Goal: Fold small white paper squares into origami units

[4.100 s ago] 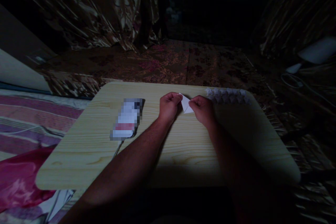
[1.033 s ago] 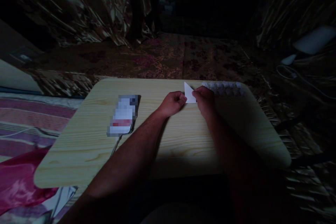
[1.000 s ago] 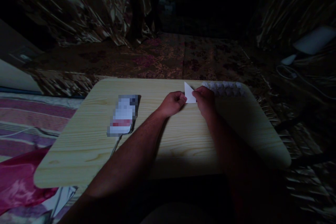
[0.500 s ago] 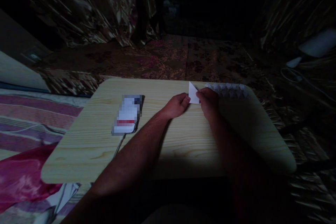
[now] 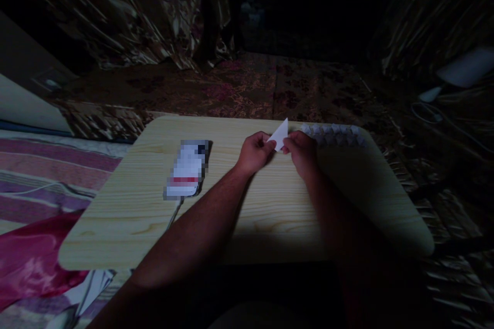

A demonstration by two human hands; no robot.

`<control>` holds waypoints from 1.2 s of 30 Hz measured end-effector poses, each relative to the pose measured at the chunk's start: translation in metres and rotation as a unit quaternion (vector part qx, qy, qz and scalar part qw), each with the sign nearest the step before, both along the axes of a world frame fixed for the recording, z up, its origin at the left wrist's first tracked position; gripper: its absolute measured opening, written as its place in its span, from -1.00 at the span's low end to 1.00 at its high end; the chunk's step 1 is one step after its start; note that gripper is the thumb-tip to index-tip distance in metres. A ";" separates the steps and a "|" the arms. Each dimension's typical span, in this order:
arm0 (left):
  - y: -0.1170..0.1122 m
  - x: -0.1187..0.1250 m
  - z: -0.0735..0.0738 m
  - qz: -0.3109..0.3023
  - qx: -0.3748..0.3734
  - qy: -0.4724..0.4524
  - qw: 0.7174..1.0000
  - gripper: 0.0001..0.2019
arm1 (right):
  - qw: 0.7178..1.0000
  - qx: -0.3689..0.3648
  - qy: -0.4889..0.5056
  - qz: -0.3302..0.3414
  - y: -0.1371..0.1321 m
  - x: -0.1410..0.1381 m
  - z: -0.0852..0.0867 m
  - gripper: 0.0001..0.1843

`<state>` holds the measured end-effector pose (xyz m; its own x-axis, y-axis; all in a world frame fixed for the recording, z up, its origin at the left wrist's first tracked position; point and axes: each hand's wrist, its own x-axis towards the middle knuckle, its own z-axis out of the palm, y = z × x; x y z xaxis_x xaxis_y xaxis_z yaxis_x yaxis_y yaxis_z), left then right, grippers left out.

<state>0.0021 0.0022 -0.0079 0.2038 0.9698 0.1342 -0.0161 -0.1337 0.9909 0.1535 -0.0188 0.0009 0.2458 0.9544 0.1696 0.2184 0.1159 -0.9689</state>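
A small white piece of folded paper point(image 5: 280, 136), triangular in outline with its point up and to the right, is held between my two hands near the far edge of the table. My left hand point(image 5: 256, 153) pinches its left side, thumb on the near face. On its right side, the thumb and fingers of my right hand point(image 5: 300, 150) are closed. Just beyond and to the right of my right hand stand several small folded paper pieces point(image 5: 339, 134) in rows, partly hidden by that hand.
The wooden table point(image 5: 127, 211) has rounded corners. A blurred-out phone point(image 5: 188, 167) with a cable point(image 5: 175, 214) lies on its left part. Left of the table are a striped bedcover point(image 5: 46, 164) and pink cloth point(image 5: 34, 257). A lamp-like white object point(image 5: 466, 67) stands right, in dim light.
The paper has turned, its tip swinging to the right. My left hand has taken hold further over its left side, and my right hand has shifted slightly left and lower on it.
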 end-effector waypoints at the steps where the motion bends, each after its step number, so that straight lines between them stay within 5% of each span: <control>1: 0.001 0.000 0.001 0.019 -0.011 -0.014 1.000 -0.74 | 1.000 -0.010 -0.003 0.016 0.000 -0.001 -0.001 -0.82; 4: 0.001 -0.001 0.002 0.065 -0.011 -0.026 0.998 -0.77 | 0.999 -0.013 -0.014 0.041 0.000 -0.002 0.000 -0.84; 8: -0.001 -0.002 0.001 0.057 0.050 0.010 0.997 -0.81 | 0.996 0.069 -0.048 -0.032 -0.002 -0.001 0.003 -0.59; 15: -0.005 -0.001 0.001 0.051 0.171 0.121 0.977 -0.82 | 0.961 0.168 -0.221 -0.018 -0.003 0.003 -0.002 -0.89; 23: -0.006 0.000 0.001 0.047 0.187 0.123 0.974 -0.86 | 0.960 0.126 -0.250 -0.027 -0.006 -0.004 -0.001 -0.92; 36: -0.001 -0.003 -0.002 0.088 0.113 0.070 0.987 -0.87 | 0.968 0.055 -0.236 -0.063 -0.005 0.003 0.004 -0.87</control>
